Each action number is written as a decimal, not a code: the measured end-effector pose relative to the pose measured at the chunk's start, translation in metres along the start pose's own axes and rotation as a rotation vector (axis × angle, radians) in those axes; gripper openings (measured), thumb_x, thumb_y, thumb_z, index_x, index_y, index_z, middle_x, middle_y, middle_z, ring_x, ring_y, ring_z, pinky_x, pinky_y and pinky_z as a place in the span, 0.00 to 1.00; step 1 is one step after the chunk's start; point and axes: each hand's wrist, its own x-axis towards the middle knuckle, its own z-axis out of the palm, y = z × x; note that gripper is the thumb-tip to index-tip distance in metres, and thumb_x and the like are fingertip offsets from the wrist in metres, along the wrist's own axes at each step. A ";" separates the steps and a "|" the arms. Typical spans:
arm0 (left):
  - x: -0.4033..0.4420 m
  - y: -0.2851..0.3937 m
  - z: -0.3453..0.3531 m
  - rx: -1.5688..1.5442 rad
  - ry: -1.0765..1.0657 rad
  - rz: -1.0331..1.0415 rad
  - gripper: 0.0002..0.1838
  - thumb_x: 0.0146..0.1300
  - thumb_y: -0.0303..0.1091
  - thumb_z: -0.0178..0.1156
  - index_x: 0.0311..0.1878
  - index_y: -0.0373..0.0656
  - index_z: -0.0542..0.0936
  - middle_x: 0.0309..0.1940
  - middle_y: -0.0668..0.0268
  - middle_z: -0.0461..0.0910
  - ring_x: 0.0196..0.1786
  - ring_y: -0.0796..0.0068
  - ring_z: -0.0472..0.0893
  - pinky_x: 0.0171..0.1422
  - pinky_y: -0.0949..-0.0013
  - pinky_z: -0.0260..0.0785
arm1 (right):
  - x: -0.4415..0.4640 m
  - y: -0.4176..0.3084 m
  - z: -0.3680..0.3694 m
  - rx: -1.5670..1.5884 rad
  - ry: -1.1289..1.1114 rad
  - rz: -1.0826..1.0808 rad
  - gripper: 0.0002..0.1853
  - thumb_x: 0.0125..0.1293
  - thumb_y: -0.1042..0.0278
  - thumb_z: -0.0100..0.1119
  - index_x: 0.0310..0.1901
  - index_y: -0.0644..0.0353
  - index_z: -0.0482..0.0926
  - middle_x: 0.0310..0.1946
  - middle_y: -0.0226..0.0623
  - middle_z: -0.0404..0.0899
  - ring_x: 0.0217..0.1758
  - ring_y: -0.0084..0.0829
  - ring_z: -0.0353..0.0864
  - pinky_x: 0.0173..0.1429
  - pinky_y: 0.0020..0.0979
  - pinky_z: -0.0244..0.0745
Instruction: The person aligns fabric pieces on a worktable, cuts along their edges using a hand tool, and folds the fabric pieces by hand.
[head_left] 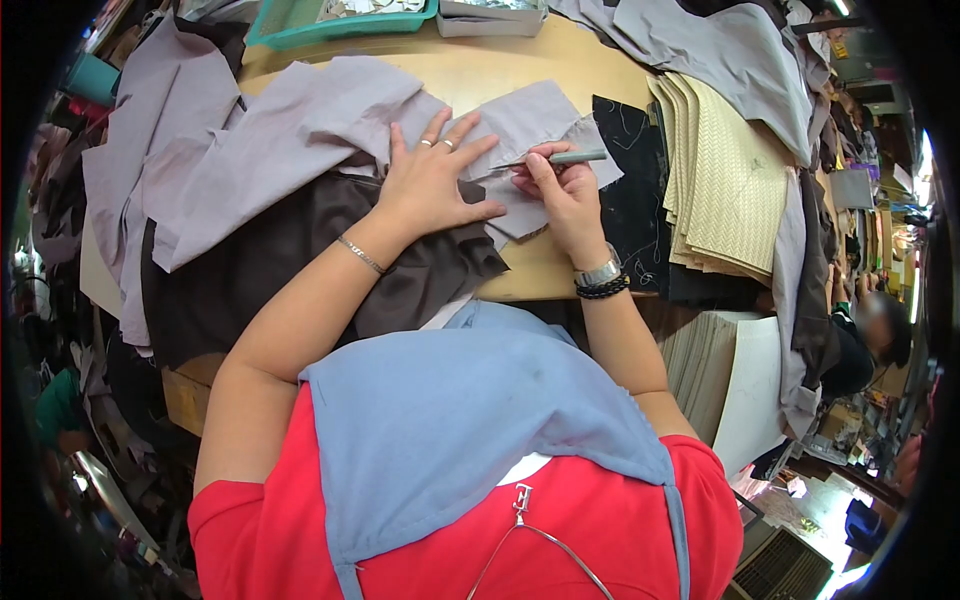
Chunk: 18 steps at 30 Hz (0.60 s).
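My left hand (pixel 428 182) lies flat with its fingers spread, pressing on light grey-lilac fabric (pixel 530 118) and the edge of dark brown cloth (pixel 290 260). In my right hand (pixel 566 195) is a slim grey-green pen-like tool (pixel 578 156), pinched between thumb and fingers. Its thin tip points left, over the grey fabric near my left fingers. Whether the tip touches the cloth I cannot tell. More of the grey fabric is bunched up to the left of my left hand, on top of the brown cloth.
Woven-textured cream sheets (pixel 725 170) are stacked at the right, beside black cloth (pixel 632 190) with loose threads. At the back stand a teal tray (pixel 262 30) with small pale pieces and a grey box (pixel 490 24). A person (pixel 855 345) is at the far right.
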 end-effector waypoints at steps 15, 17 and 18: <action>-0.004 -0.004 0.001 -0.029 -0.006 0.014 0.50 0.44 0.72 0.68 0.71 0.61 0.72 0.78 0.68 0.59 0.81 0.55 0.51 0.72 0.19 0.38 | -0.001 0.010 0.000 -0.081 0.069 -0.101 0.07 0.74 0.68 0.59 0.46 0.61 0.74 0.38 0.32 0.82 0.38 0.19 0.82 0.45 0.21 0.80; -0.004 -0.004 0.000 -0.027 -0.005 0.016 0.50 0.44 0.72 0.68 0.71 0.61 0.72 0.78 0.68 0.59 0.81 0.55 0.51 0.73 0.19 0.38 | -0.001 0.011 0.000 -0.097 0.062 -0.107 0.07 0.74 0.68 0.59 0.46 0.61 0.74 0.38 0.32 0.82 0.37 0.19 0.82 0.45 0.21 0.80; -0.004 -0.004 0.000 -0.026 -0.007 0.015 0.50 0.44 0.72 0.68 0.71 0.60 0.72 0.78 0.68 0.59 0.81 0.55 0.51 0.73 0.19 0.38 | -0.001 0.011 0.000 -0.101 0.059 -0.106 0.07 0.74 0.68 0.59 0.46 0.61 0.74 0.38 0.32 0.82 0.38 0.18 0.82 0.45 0.21 0.80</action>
